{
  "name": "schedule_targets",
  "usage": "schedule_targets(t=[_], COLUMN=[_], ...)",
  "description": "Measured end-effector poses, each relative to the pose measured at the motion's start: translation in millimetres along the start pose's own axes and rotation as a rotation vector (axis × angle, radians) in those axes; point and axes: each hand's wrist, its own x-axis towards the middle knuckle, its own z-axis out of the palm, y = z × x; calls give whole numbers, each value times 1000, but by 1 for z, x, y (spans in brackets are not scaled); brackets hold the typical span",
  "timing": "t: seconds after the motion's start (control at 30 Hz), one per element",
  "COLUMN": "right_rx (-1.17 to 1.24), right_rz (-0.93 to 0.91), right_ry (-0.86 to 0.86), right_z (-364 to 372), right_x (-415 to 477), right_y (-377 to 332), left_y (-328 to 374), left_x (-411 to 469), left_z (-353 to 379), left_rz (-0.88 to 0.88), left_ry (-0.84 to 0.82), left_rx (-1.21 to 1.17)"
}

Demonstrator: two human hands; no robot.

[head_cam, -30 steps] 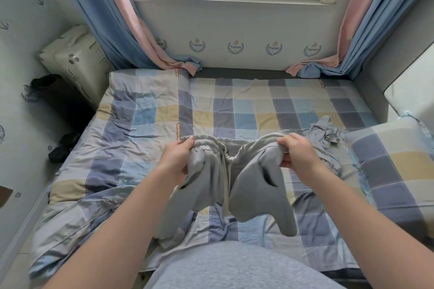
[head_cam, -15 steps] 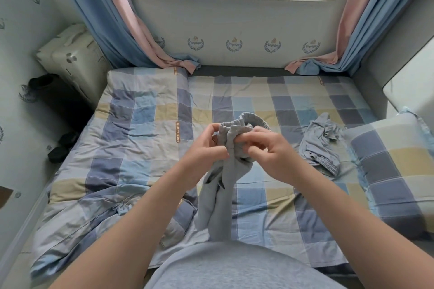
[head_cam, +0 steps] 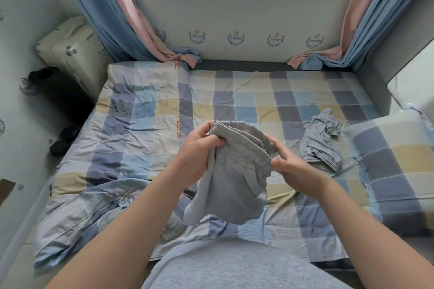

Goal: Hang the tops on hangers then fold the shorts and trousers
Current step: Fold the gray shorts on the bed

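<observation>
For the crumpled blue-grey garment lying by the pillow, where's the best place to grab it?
Judging by its pose, grip the blue-grey garment at its elastic waistband edge, which faces the person, coming from above with the right hand; the rest is bunched toward the pillow.

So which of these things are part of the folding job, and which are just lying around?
Part of the job:
- light grey elastic-waist shorts, gripped at the waistband by the left hand and right hand
- crumpled blue-grey garment on the checked bedspread

Just lying about:
- checked pillow
- cream suitcase
- pink and blue curtains
</observation>
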Motion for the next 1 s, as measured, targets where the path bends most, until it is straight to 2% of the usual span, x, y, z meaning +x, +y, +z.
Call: schedule_targets(t=[0.13, 0.2, 0.3, 0.37, 0.43, 0.57, 0.67, 0.8, 1.0], right_rx=[-89, -149, -38, 65, 164, 275, 175, -4, -135], right_rz=[78, 86, 16, 6, 43, 130, 113, -3, -177], right_ry=[-8, 70, 211, 268, 249, 260, 368, 508, 542], right_z=[7, 15, 16, 8, 0, -14, -26, -41, -57], right_x=[6, 9, 13, 15, 18, 31, 51, 73, 80], right_y=[13, 20, 32, 35, 35, 25, 4, -34, -72], left_y=[-2, -6, -11, -14, -18, -21, -14, 7, 32], left_x=[5, 7, 11, 16, 22, 46, 77, 114, 134], left_z=[-10, -15, -24, -32, -40, -45, -45, -37, -21], left_rz=[-83, -122, -144, -102, -32, 48, 83, 146, 301], left_ry=[8, 2, 19, 102, 175, 151, 176, 204, 210], left_rx=[-76, -94, -55, 102, 332, 637, 824, 937, 973])
